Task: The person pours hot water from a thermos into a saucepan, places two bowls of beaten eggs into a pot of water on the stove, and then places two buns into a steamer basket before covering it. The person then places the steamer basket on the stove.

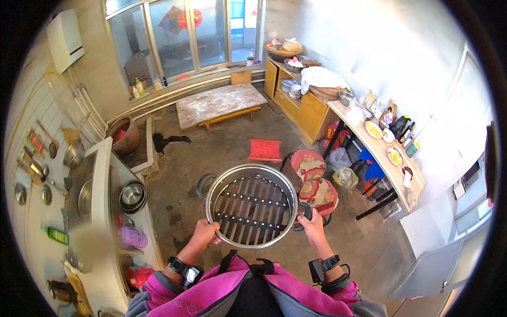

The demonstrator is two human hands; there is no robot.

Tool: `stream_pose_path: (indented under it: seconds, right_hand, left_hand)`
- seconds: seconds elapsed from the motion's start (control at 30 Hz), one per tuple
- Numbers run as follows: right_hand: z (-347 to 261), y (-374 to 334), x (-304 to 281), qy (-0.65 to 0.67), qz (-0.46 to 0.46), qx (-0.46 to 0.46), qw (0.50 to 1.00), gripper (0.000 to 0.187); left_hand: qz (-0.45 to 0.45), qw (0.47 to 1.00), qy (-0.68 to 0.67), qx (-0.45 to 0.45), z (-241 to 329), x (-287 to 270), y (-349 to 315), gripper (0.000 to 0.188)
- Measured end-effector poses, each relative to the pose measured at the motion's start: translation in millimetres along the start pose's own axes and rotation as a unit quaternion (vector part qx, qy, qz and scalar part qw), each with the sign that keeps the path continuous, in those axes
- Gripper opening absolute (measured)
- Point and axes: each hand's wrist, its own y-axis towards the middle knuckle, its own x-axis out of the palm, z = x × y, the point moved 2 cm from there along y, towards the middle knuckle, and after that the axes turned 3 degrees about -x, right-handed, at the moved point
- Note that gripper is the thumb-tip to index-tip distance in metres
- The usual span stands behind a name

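The slatted steamer [255, 200] is lifted, not yet put down: left hand [203, 232] grips its rim [253, 245] at eight o'clock, right hand [312, 224] its handle [306, 210] at four.

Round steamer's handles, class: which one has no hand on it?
The left handle, standing free; the right handle is gripped by the right hand, while the left hand holds the steamer's rim.

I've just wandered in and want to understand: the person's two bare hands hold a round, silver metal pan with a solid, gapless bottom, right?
Not quite: the bottom isn't solid. The head view shows slats with gaps between them. The left hand and right hand do hold the round, silver metal pan.
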Motion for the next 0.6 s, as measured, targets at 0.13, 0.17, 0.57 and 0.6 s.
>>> stream_pose_path:
  seconds: [0.13, 0.17, 0.57, 0.6]
  right_hand:
    - [-2, 34, -3, 0.033, 0.038, 0.001, 0.999, 0.021]
    - [-2, 46, -1, 0.026, 0.047, -0.008, 0.999, 0.022]
    - [3, 285, 31, -0.102, 0.021, -0.007, 0.995, 0.029]
    - [2, 305, 41, -0.064, -0.001, 0.001, 0.998, 0.029]
  left_hand:
    - [-0.030, 0.999, 0.012, 0.004, 33, 16, 54, 0.018]
    - [-0.040, 0.999, 0.017, 0.000, 41, 19, 69, 0.018]
    - [0.012, 1.000, 0.019, 0.008, 159, 27, 233, 0.015]
    - [0.022, 0.999, 0.004, 0.023, 168, 24, 246, 0.015]
